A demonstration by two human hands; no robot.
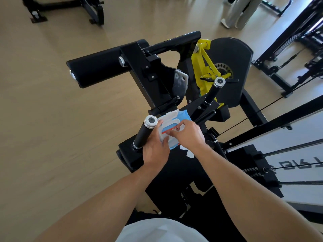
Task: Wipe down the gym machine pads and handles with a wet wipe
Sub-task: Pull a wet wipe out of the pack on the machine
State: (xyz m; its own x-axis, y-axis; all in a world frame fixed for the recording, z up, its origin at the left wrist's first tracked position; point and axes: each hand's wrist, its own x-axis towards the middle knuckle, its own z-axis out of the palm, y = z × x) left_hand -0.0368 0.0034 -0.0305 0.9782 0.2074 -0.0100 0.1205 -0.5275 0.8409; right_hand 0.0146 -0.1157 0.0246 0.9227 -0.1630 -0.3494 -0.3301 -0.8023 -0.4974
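Two bare hands meet at the centre of the frame over a wet-wipe pack (pixel 172 119), a blue-and-white soft packet with its white flip lid (pixel 169 114) swung open toward the top of the frame. Left hand (pixel 154 151): fingers curled round the near left edge of the pack, steadying it against the black machine frame (pixel 153 70). Right hand (pixel 189 135): fingertips bent down and pinched at the pack's dispensing opening, beside a red strip on the label; whether a wipe is already between the fingers cannot be told. Left handle (pixel 144 132): a black cylindrical grip with a silver end cap, just left of the left hand and touching or nearly touching its fingers. Right handle (pixel 214 90): a matching grip, right of centre and above the pack. Roller pad (pixel 94 69): a long black padded cylinder in the upper left of the frame, well apart from both hands. Yellow lever assembly (pixel 204 67) and black cam cover (pixel 232 67): upper right of centre. Pale wood floor (pixel 52 128) fills the left side; another person's legs (pixel 239 13) stand at the top right, and a white garment (pixel 160 231) shows at the bottom edge.
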